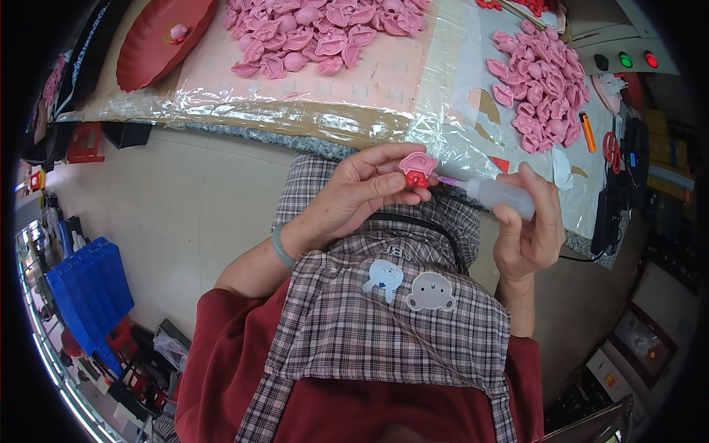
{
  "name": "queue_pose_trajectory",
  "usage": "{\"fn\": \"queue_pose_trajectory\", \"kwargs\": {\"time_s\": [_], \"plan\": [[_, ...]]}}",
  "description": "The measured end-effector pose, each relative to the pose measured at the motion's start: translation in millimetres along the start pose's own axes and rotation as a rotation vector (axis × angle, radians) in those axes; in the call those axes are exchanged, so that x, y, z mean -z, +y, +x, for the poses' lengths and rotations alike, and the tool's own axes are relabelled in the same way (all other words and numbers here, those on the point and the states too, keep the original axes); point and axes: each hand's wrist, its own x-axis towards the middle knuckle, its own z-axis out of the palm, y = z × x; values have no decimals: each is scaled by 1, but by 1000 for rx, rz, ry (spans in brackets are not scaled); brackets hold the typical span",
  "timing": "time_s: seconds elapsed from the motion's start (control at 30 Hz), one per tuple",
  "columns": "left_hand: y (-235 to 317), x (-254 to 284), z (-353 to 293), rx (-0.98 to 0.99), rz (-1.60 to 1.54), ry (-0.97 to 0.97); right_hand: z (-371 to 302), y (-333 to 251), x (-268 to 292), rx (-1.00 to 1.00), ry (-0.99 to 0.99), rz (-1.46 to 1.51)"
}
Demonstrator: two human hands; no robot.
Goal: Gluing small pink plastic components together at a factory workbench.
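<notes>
My left hand (358, 193) pinches a small pink and red plastic figure piece (418, 167) between thumb and fingers, pink on top and red below. In my right hand (533, 225) is a translucent white squeeze bottle (504, 196), tilted so that its thin purple-tinted nozzle (452, 181) points left at the red part of the piece. The tip sits very close to the piece; whether they touch I cannot tell. Both hands are held above my lap, just off the table's near edge.
On the plastic-covered table (295, 100) lie a large pile of pink pieces (317, 33) and a smaller pink pile (543, 85). A red dish (151, 55) holds one small figure. An orange lighter (587, 131) and red-handled scissors (611, 151) lie at the right, below a box with lit buttons (628, 59).
</notes>
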Motion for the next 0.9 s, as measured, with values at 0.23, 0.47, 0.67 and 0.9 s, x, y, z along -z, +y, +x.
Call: {"fn": "queue_pose_trajectory", "kwargs": {"time_s": [0.23,0.47,0.67,0.9], "plan": [[-1,1,1,11,-4,-21,-2,0,0,-90,23,81],[-2,0,3,10,2,-23,-1,0,-2,-84,-1,113],[-4,0,1,19,40,-1,0,-2,-3,-59,2,76],[-4,0,0,26,42,6,1,-7,1,37,-69,-3]]}}
